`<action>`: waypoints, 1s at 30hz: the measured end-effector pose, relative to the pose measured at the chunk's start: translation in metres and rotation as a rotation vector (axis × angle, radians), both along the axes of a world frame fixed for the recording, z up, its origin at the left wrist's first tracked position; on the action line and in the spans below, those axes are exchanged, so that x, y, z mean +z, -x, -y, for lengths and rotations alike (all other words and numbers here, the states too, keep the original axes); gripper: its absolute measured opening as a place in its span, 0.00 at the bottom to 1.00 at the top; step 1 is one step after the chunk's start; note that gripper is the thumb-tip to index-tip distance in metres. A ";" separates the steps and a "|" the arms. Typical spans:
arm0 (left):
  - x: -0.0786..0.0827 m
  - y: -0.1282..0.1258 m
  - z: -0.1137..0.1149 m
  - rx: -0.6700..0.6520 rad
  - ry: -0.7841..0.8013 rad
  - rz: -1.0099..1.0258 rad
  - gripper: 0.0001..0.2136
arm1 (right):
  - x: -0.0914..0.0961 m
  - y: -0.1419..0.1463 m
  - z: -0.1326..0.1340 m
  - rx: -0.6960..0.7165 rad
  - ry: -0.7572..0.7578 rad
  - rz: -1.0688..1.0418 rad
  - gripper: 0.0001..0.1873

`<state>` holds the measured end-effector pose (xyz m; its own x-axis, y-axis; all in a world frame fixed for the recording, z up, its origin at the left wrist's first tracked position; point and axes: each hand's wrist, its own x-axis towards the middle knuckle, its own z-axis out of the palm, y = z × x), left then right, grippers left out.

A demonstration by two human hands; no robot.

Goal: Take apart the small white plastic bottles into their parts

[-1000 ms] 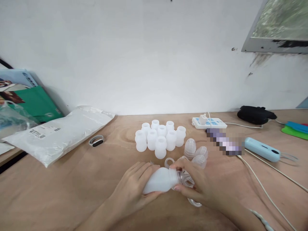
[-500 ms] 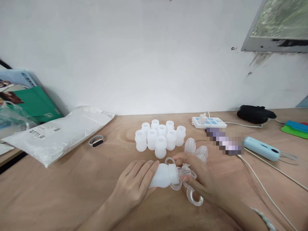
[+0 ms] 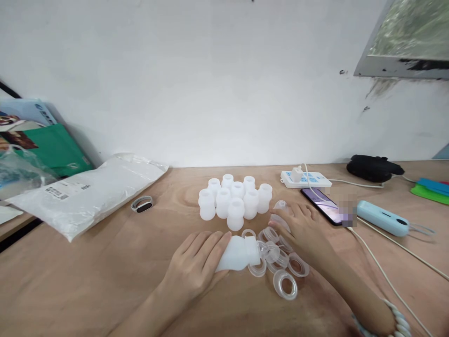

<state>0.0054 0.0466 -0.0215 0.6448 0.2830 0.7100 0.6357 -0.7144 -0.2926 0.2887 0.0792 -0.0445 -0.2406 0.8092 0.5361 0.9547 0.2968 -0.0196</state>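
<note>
My left hand (image 3: pixel 196 262) is closed around a milky white baby bottle (image 3: pixel 236 253) lying on its side, its mouth toward the right. A clear nipple (image 3: pixel 262 248) sticks out of the bottle's mouth. Farther right, my right hand (image 3: pixel 296 224) has its fingers curled on a clear dome-shaped cap (image 3: pixel 281 222), which they partly cover. Just beyond it another clear cap (image 3: pixel 280 204) shows its rounded top. Several clear rings and nipples lie between my hands, among them a loose ring (image 3: pixel 285 284) nearest me.
Several milky white bottles (image 3: pixel 235 214) stand upright in a group behind my hands. A phone (image 3: pixel 324 206), a power strip (image 3: pixel 306 179) and a light blue device (image 3: pixel 382 217) lie to the right, with cables. At left are a wristband (image 3: pixel 141 204) and a white plastic package (image 3: pixel 94 192).
My right hand has left the bottle's mouth and moved up and right to the clear caps, uncovering the rings and the nipple. My left hand still holds the bottle in about the same place.
</note>
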 end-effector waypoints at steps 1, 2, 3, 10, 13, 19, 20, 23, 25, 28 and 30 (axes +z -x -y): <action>0.000 0.000 0.000 0.000 0.001 0.003 0.18 | 0.003 0.000 0.001 0.002 -0.008 -0.053 0.19; 0.000 0.000 0.000 0.000 0.003 0.007 0.18 | 0.006 0.000 0.002 0.010 -0.021 -0.126 0.18; 0.000 0.000 0.000 0.001 0.007 0.013 0.18 | 0.010 0.001 0.004 0.028 -0.035 -0.218 0.18; -0.002 -0.001 -0.002 0.104 0.184 0.157 0.13 | 0.021 0.009 0.020 0.380 0.012 -0.905 0.13; -0.002 0.000 -0.003 0.117 0.274 0.199 0.13 | 0.016 0.017 0.024 0.453 0.090 -1.036 0.15; -0.002 -0.003 -0.002 0.080 0.312 0.208 0.12 | 0.010 0.034 0.031 0.562 0.255 -1.099 0.17; -0.002 -0.003 -0.001 0.068 0.298 0.204 0.13 | 0.010 0.037 0.032 0.576 0.251 -1.088 0.17; -0.002 -0.004 0.000 0.020 0.266 0.183 0.13 | 0.010 0.041 0.035 0.610 0.210 -1.034 0.16; -0.002 -0.004 0.001 -0.011 0.245 0.163 0.14 | 0.011 0.042 0.037 0.615 0.200 -0.976 0.15; 0.000 -0.004 0.002 -0.042 0.219 0.126 0.13 | 0.013 0.041 0.037 0.630 0.166 -0.842 0.16; 0.002 -0.004 0.002 -0.059 0.204 0.097 0.13 | 0.014 0.040 0.037 0.668 0.132 -0.774 0.17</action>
